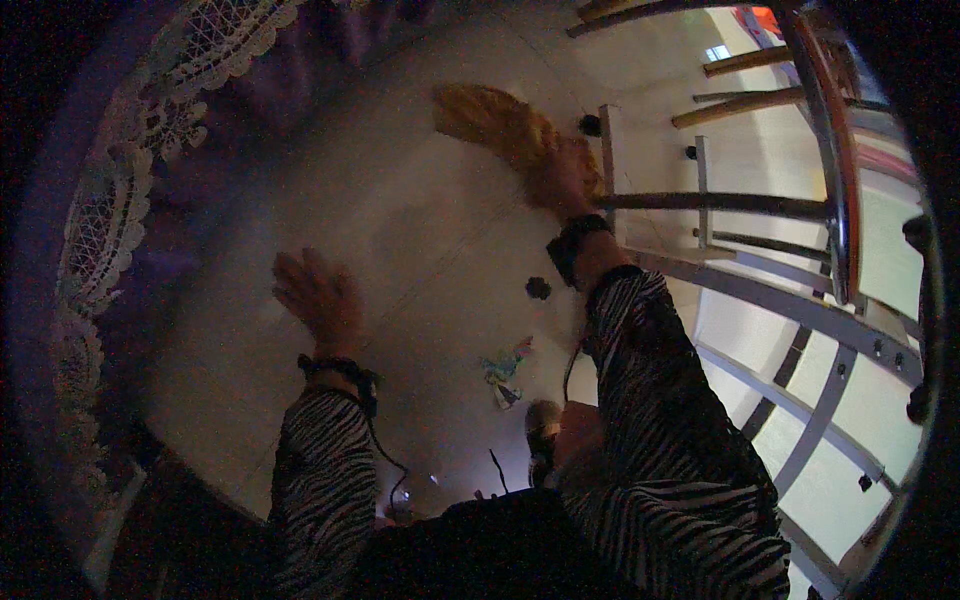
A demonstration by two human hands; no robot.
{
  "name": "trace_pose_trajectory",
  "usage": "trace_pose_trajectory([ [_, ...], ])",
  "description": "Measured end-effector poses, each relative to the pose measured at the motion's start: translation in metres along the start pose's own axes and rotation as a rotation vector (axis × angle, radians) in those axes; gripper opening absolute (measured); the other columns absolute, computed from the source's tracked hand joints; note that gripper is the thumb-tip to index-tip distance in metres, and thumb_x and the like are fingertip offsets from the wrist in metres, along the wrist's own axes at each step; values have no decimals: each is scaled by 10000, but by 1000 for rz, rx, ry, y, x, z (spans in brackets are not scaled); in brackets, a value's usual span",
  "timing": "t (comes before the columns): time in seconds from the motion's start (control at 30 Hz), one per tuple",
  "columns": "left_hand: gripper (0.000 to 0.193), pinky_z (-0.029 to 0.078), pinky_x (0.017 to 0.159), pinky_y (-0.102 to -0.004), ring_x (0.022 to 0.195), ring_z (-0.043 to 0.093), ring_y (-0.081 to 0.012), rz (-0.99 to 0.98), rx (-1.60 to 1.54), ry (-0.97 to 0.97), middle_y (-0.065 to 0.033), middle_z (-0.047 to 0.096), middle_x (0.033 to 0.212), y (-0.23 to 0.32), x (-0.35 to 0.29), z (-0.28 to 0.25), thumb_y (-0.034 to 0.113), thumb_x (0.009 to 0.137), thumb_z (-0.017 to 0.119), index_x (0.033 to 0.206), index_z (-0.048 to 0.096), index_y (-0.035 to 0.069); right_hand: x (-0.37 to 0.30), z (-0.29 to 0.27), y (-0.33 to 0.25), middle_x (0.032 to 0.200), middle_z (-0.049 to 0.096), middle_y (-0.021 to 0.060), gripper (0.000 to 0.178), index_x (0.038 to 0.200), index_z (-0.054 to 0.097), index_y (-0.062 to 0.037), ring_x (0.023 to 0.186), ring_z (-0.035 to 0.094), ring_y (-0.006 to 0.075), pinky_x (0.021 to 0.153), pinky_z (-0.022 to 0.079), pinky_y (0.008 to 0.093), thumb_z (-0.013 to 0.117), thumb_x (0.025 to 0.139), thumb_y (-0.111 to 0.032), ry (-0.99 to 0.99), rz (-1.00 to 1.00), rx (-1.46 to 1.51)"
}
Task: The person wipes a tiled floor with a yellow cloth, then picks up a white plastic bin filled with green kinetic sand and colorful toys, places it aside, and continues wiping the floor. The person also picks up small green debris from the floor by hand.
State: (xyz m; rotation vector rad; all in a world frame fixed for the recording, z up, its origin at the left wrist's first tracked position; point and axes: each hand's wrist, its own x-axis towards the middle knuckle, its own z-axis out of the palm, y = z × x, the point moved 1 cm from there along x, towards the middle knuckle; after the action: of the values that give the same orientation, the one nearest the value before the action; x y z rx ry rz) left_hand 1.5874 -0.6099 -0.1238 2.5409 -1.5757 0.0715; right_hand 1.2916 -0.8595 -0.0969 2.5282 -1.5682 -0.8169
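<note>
My right hand (565, 180) grips one end of a long golden-brown bundle (490, 115). Its kind is blurred: a folded cloth or a short soft broom, I cannot tell which. The bundle stretches over the pale floor (400, 170) to the far left of that hand. My left hand (318, 298) is over the floor on the left, its fingers stretched out and holding nothing. A small dark round thing (538, 288) lies below my right wrist. Nearer me is a crumpled colourful wrapper (505, 365), with a small pale scrap (507, 396) beside it.
Metal frame legs (780, 295) and wooden chair parts (830, 150) crowd the right side, close to my right arm. A purple cloth with a white lace edge (105, 220) hangs along the left. Dark cords run from both wristbands. My foot (543, 420) shows near the bottom.
</note>
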Motion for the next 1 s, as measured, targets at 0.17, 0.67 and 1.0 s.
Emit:
trace_pose_trajectory([
  [0.17, 576, 153, 1023, -588, 1316, 179, -405, 41, -51, 124, -226, 201, 1420, -3, 1, -2, 375, 856, 524, 1322, 346, 86, -59, -1, -51, 1218, 439, 165, 619, 1296, 391, -113, 1166, 379, 369, 919, 324, 525, 617, 732, -231, 406, -97, 458],
  [0.67, 562, 175, 1008, -595, 1296, 235, -396, -9, -158, 249, -221, 278, 1393, -12, 10, 3, 452, 844, 512, 1298, 412, 137, -261, 50, -122, 1400, 268, 121, 618, 1240, 453, -126, 1310, 206, 369, 971, 176, 647, 629, 649, -93, 107, -248, 715],
  [1.0, 499, 184, 1062, -503, 1312, 238, -336, 285, -374, -82, -171, 248, 1426, -55, 45, 44, 372, 864, 522, 1295, 432, 138, -195, 83, -64, 1098, 576, 117, 348, 1114, 541, -55, 1022, 543, 250, 903, 422, 333, 588, 781, -141, 275, -309, 841],
])
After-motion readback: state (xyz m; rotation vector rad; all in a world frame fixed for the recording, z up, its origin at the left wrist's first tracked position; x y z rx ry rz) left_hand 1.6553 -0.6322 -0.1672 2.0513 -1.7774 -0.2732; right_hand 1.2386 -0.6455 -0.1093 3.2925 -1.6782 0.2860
